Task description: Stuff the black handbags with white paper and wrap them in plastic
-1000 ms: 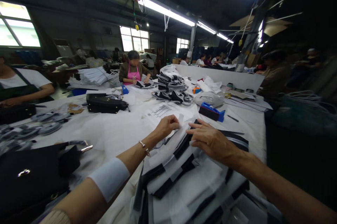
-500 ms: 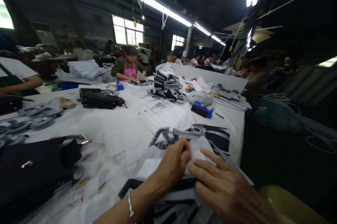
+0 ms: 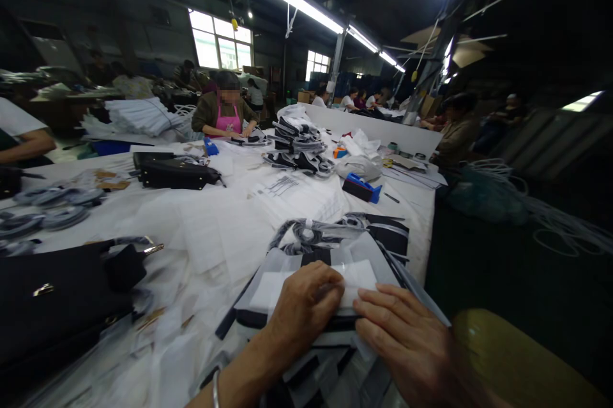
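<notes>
A black bag part wrapped in translucent film lies in front of me, with a white foam sheet across its top. My left hand is closed over the sheet, its fingers curled and thumb tucked in. Whatever it pinches is hidden. Beside it, my right hand lies with fingers stretched flat on the sheet's near edge. Under both hands are more black and grey wrapped pieces. Wrapped straps in a coil rest just behind the bag part.
A black handbag lies at the left, with coiled straps beyond it. White sheets cover mid-table. Farther off are a blue tape dispenser, a wrapped stack and a co-worker in a pink apron.
Both hands have come slightly nearer to me along the wrapped piece. More of its top and a black patch now show beyond my left hand. The view has shifted a little.
</notes>
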Demonstrator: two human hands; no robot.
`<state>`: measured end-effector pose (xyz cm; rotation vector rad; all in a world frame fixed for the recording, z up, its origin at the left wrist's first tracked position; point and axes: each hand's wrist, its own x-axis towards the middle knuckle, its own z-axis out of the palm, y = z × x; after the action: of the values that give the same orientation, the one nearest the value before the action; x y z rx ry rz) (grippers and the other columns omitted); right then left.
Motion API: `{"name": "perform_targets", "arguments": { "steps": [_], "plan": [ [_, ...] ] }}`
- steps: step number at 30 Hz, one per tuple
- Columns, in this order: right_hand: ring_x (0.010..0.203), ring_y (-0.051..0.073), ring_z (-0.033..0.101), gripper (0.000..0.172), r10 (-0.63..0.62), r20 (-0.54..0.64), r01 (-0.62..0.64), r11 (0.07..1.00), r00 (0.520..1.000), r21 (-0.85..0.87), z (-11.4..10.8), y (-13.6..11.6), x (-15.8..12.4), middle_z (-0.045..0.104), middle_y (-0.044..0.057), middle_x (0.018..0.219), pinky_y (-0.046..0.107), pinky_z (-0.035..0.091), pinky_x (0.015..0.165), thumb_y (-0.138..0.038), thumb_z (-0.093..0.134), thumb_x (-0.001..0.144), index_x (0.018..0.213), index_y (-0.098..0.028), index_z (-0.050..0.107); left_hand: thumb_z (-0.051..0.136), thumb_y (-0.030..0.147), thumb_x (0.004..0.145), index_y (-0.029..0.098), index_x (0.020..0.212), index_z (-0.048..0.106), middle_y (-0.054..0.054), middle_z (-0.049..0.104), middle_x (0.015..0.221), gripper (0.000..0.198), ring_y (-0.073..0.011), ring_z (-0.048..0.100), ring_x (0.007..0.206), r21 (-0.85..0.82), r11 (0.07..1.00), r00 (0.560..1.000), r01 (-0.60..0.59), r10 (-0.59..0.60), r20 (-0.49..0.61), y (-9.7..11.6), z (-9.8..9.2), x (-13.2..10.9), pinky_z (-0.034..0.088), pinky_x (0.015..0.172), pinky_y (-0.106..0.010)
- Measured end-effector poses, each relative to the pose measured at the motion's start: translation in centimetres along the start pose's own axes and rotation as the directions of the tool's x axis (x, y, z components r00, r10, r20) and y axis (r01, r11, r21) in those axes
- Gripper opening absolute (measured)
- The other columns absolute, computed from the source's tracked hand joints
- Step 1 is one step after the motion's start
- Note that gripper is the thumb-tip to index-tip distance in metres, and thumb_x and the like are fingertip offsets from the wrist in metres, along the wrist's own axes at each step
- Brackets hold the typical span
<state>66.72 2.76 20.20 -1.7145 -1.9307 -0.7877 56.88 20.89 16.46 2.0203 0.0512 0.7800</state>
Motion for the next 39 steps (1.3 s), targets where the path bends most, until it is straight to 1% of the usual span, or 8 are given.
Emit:
{"name": "perform_targets", "arguments": {
  "steps": [8, 15, 21, 27, 30, 32, 35, 39],
  "plan": [
    [0.092, 0.016, 0.072, 0.03, 0.017, 0.003, -0.017, 0.999, 1.0, 0.032, -0.1, 0.0, 0.1, 0.077, 0.005, 0.093, 0.032, 0.051, 0.096, -0.005, 0.042, 0.095, 0.096, -0.016, 0.07, 0.052, 0.015, 0.098, 0.021, 0.095, 0.064, -0.003, 0.068, 0.096, 0.014, -0.0159, 0.064, 0.089, 0.076, 0.954, 0.956, -0.29, 0.285, 0.064, 0.5, 0.6, -1.4, 0.049, 0.081, -0.027],
    [0.085, 0.015, 0.072, 0.031, 0.003, 0.036, -0.003, 1.0, 0.999, 0.008, -0.8, -0.3, -0.9, 0.077, 0.007, 0.092, 0.026, 0.057, 0.086, -0.007, 0.041, 0.097, 0.099, -0.016, 0.071, 0.048, 0.02, 0.097, 0.017, 0.115, 0.059, -0.006, 0.069, 0.11, 0.021, -0.0235, 0.061, 0.103, 0.249, 0.885, 0.91, -0.394, 0.338, 0.239, 0.8, 2.0, -3.9, 0.045, 0.096, -0.042],
    [0.105, 0.016, 0.071, 0.031, -0.105, 0.06, 0.103, 0.994, 0.993, 0.028, -0.8, -1.5, -0.8, 0.078, 0.005, 0.101, 0.03, 0.052, 0.104, -0.009, 0.042, 0.099, 0.102, -0.019, 0.071, 0.047, 0.021, 0.097, 0.021, 0.121, 0.058, -0.005, 0.065, 0.112, 0.025, -0.0241, 0.057, 0.102, 0.295, 0.888, 0.925, -0.353, 0.284, 0.254, -0.7, 2.9, -5.2, 0.046, 0.091, -0.042],
    [0.085, 0.014, 0.072, 0.031, 0.127, 0.066, -0.136, 0.98, 0.99, 0.143, 1.3, -1.8, 0.0, 0.076, 0.007, 0.095, 0.024, 0.057, 0.082, -0.008, 0.04, 0.098, 0.099, -0.017, 0.07, 0.074, 0.033, 0.082, 0.02, 0.097, 0.063, -0.004, 0.065, 0.097, 0.022, -0.0248, 0.059, 0.093, 0.256, 0.942, 0.973, -0.215, 0.186, 0.133, -0.9, 4.0, -5.7, 0.045, 0.085, -0.043],
    [0.079, 0.013, 0.069, 0.024, 0.298, 0.217, -0.336, 0.927, 0.93, 0.166, 1.7, -1.0, 0.9, 0.073, 0.002, 0.087, 0.021, 0.054, 0.072, -0.013, 0.05, 0.097, 0.084, -0.021, 0.069, 0.079, 0.022, 0.074, 0.021, 0.097, 0.061, -0.001, 0.065, 0.087, 0.029, -0.0241, 0.06, 0.087, 0.222, 0.974, 0.999, 0.052, -0.053, -0.004, -0.4, 3.9, -5.4, 0.047, 0.081, -0.041],
    [0.077, 0.013, 0.067, 0.022, 0.39, 0.373, -0.469, 0.87, 0.842, 0.149, 1.8, -0.4, 1.6, 0.069, -0.002, 0.079, 0.021, 0.05, 0.068, -0.013, 0.061, 0.091, 0.071, -0.022, 0.065, 0.076, 0.016, 0.072, 0.021, 0.106, 0.057, -0.001, 0.065, 0.081, 0.039, -0.025, 0.061, 0.086, 0.19, 0.963, 0.98, 0.191, -0.177, -0.088, -0.3, 4.1, -5.4, 0.049, 0.08, -0.041],
    [0.074, 0.012, 0.065, 0.025, 0.481, 0.529, -0.595, 0.802, 0.7, 0.059, 2.1, 0.4, 2.2, 0.065, -0.005, 0.074, 0.022, 0.046, 0.066, -0.01, 0.071, 0.082, 0.062, -0.02, 0.061, 0.069, 0.01, 0.074, 0.019, 0.12, 0.051, -0.001, 0.066, 0.08, 0.05, -0.0267, 0.062, 0.089, 0.209, 0.96, 0.978, 0.188, -0.164, -0.128, -0.8, 4.9, -5.7, 0.05, 0.083, -0.044],
    [0.075, 0.012, 0.064, 0.024, 0.461, 0.624, -0.604, 0.796, 0.631, 0.023, 2.6, 1.2, 1.7, 0.064, -0.004, 0.075, 0.023, 0.042, 0.065, -0.012, 0.067, 0.085, 0.062, -0.021, 0.064, 0.058, 0.008, 0.078, 0.016, 0.126, 0.046, -0.007, 0.067, 0.087, 0.051, -0.0279, 0.063, 0.085, 0.35, 0.93, 0.989, 0.115, -0.076, -0.123, -1.4, 6.3, -5.9, 0.051, 0.081, -0.048]
  ]
}}
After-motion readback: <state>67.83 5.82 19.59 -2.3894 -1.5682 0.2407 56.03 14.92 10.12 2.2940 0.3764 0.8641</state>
